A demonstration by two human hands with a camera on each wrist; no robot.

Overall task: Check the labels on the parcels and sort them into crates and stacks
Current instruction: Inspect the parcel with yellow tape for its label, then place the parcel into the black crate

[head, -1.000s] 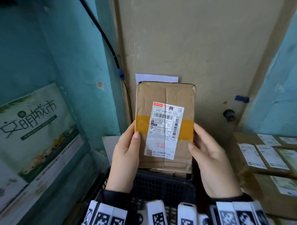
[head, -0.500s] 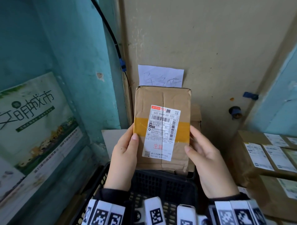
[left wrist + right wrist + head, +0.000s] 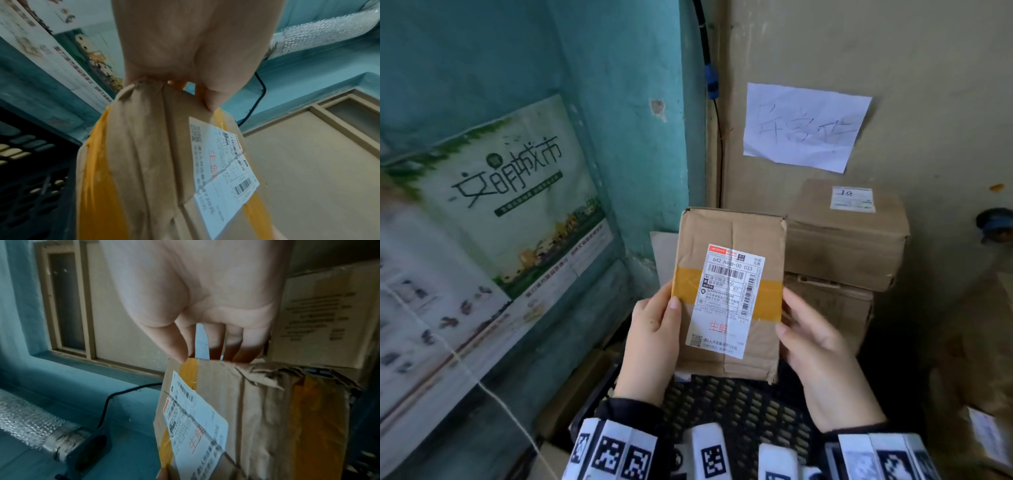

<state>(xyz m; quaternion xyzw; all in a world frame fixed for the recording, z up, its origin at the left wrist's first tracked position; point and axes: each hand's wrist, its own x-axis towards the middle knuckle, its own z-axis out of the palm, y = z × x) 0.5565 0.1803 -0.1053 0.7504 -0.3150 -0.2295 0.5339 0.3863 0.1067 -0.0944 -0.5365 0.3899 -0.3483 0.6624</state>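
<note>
A brown paper parcel (image 3: 729, 294) with a yellow tape band and a white shipping label (image 3: 724, 301) stands upright above a black plastic crate (image 3: 739, 407). My left hand (image 3: 654, 346) grips its left edge, thumb on the front. On the opposite edge my right hand (image 3: 815, 356) holds it the same way. In the left wrist view the parcel (image 3: 156, 162) hangs below the hand (image 3: 193, 48), label (image 3: 222, 175) facing right. The right wrist view shows the thumb (image 3: 176, 344) on the parcel's (image 3: 263, 418) front and the other fingers behind it.
Two stacked cardboard boxes (image 3: 846, 236) stand against the beige door behind the parcel, under a handwritten paper note (image 3: 804, 126). More labelled parcels (image 3: 983, 435) lie at the right edge. A poster (image 3: 517, 192) hangs on the teal wall to the left.
The view has tilted and moved closer; the parcel sits lower against the wall, so the paper note and the stacked boxes behind it have come into sight. Both hands keep their hold.
</note>
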